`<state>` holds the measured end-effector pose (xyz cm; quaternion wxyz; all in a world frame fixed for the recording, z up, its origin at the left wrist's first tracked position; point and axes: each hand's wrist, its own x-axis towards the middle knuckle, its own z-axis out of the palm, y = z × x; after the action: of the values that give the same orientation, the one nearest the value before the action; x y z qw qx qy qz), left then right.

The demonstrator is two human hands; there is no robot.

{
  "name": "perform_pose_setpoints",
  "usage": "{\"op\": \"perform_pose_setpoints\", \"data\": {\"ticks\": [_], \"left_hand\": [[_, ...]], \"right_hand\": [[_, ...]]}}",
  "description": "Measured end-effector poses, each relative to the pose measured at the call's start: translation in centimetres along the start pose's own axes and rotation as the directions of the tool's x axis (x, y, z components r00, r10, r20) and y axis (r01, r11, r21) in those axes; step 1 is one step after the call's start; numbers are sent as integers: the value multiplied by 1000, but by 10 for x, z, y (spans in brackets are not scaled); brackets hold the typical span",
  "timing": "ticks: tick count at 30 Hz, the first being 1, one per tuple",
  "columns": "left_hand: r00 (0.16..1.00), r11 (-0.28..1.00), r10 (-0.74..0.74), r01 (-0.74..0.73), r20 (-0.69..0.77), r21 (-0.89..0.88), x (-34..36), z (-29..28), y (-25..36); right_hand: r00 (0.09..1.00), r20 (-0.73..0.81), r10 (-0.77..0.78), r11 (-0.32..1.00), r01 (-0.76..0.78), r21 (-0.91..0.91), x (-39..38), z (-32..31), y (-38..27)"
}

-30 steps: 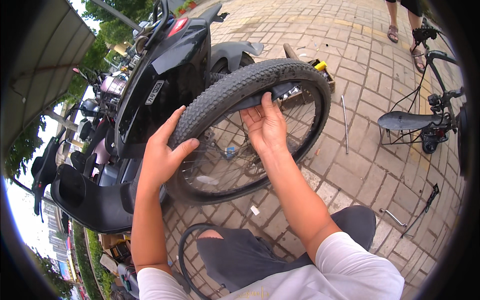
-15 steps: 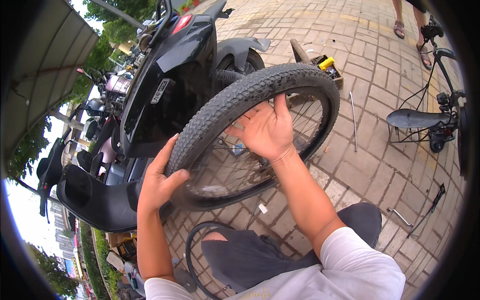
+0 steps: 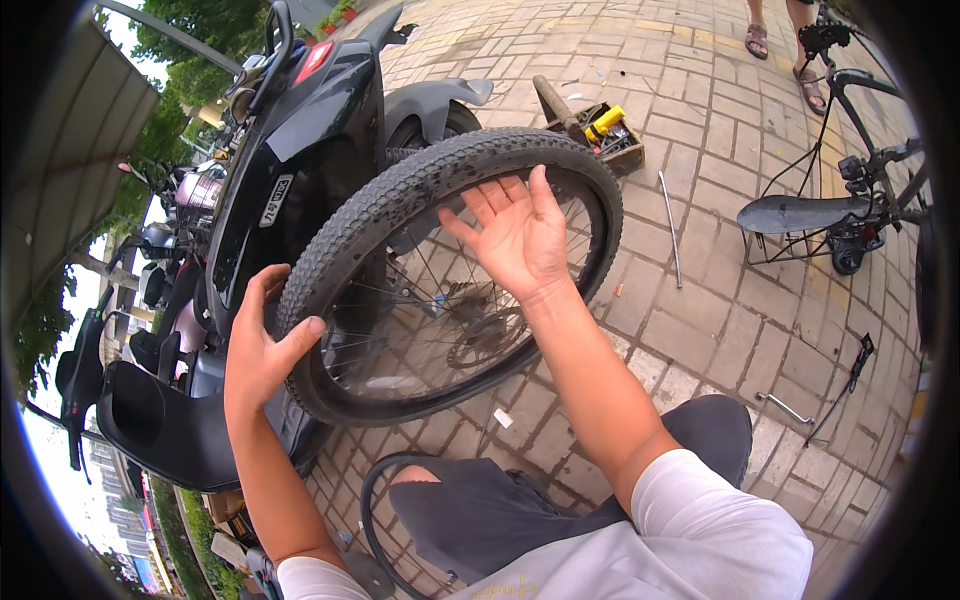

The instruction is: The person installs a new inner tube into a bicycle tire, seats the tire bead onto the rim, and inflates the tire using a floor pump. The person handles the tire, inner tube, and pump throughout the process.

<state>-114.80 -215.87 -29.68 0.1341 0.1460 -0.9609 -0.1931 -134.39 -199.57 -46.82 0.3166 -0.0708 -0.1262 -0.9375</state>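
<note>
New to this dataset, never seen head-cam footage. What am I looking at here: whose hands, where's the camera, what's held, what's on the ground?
There is no machine: one fisheye camera on a person's head looks down at their own two bare hands, so straight lines bend near the rim. The left hand grips the knobby tyre of a spoked bicycle wheel and holds it upright. The right hand is open, fingers spread, palm against the inside of the tyre near the top. An inner tube loops by the person's knee. On the brick paving lie a thin metal rod and a small tool box. A black scooter stands behind the wheel, and a bicycle frame to the right.
</note>
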Motion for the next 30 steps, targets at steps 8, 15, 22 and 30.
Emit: {"op": "perform_pose_setpoints", "data": {"ticks": [8,15,22,30], "left_hand": [[981,930,2,-72,192,360,71,34,71],[992,968,22,-52,121,247,60,23,47],[998,1000,-2,3,69,-12,43,-3,-5],[991,962,-88,112,104,-251,6,-11,-64]], "right_hand": [[987,-70,145,838,-160,-521,0,-29,-11],[982,-44,182,976,-175,131,-4,-31,-15],[886,330,326,939,-262,-224,2,-5,-4],[772,635,29,-568,535,-625,-1,59,-82]]}}
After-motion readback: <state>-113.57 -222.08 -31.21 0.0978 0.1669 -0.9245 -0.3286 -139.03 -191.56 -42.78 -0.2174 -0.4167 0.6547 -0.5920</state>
